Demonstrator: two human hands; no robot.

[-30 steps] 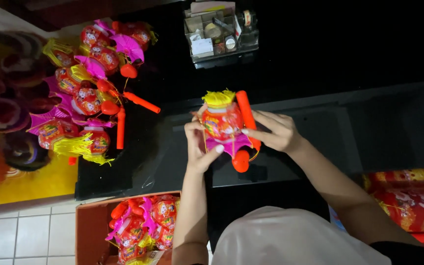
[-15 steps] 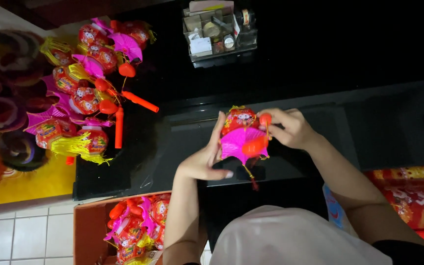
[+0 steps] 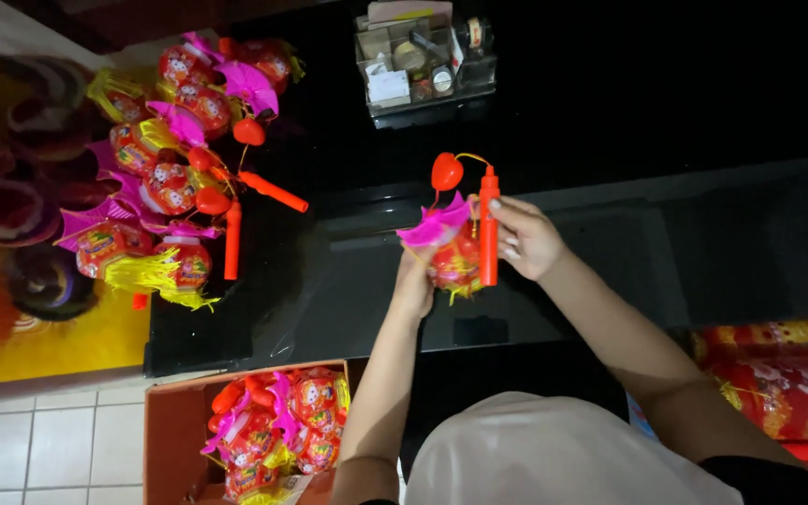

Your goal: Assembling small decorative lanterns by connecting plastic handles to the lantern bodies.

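Both hands are up over the dark counter (image 3: 348, 309) with one toy lantern (image 3: 455, 260) between them. Left hand (image 3: 413, 285) cups its underside, fingers wrapped around the red and pink body. Right hand (image 3: 527, 238) has its fingers pinched around the orange stick handle (image 3: 488, 229), held upright, with a red heart bauble (image 3: 446, 172) dangling off the top. More lanterns piled (image 3: 175, 178) at the counter's left end, a cardboard box (image 3: 278, 425) of them on the floor below, and a clear organizer (image 3: 423, 61) at the back.

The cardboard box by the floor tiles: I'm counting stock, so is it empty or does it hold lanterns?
It holds lanterns: the cardboard box shows red and pink toy lanterns piled inside.
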